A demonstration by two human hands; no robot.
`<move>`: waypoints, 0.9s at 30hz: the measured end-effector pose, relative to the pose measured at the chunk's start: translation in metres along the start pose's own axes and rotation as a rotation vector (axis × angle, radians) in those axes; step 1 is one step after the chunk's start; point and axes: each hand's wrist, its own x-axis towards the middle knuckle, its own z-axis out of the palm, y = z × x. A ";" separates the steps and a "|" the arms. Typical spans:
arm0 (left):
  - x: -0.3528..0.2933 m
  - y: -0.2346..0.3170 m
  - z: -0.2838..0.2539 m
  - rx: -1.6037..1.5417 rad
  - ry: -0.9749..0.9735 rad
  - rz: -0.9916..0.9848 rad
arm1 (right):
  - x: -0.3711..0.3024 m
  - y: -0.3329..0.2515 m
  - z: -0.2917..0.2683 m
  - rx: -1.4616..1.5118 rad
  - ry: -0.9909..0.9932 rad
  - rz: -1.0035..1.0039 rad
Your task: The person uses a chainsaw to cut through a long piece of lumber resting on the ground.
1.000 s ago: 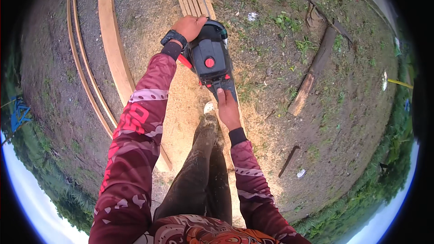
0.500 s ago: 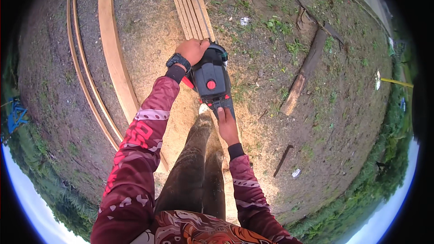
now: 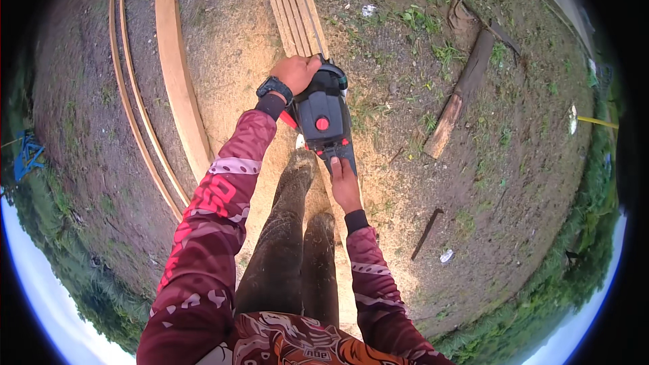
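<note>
Both my hands are closed on a black and red chainsaw point(image 3: 326, 109) in front of my legs. My left hand point(image 3: 295, 76), with a dark watch at the wrist, grips the front handle. Lower down, my right hand point(image 3: 343, 182) is wrapped round the rear handle, its thumb on top. The chainsaw's bar points away from me along a long timber board point(image 3: 292, 10), which has several lengthwise cuts. Where the bar meets the wood, the detail is too small to make out.
To the left lie a wide plank point(image 3: 177, 61) and two thin wood strips point(image 3: 130, 88). A dark log point(image 3: 460, 98) is on the right, with a narrow dark bar point(image 3: 426, 234) nearer me. Sawdust point(image 3: 233, 47) covers the ground around the board and my feet.
The whole view has shifted a little, so the board, chainsaw and hands sit slightly farther right. My grip on both handles is unchanged, and my legs stand slightly farther apart.
</note>
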 end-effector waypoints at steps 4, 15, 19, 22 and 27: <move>-0.028 0.009 0.024 0.017 -0.016 -0.032 | -0.023 0.033 -0.010 -0.033 -0.009 0.010; -0.094 0.021 0.074 0.000 -0.016 -0.025 | -0.074 0.091 -0.025 -0.002 -0.086 0.085; -0.110 0.028 0.086 -0.021 -0.032 -0.058 | -0.088 0.116 -0.023 0.013 0.030 -0.031; -0.097 0.021 0.082 0.009 -0.048 -0.085 | -0.074 0.110 -0.019 0.012 0.005 0.007; -0.034 -0.004 0.043 -0.025 0.031 0.018 | -0.029 0.070 -0.010 0.100 -0.125 0.050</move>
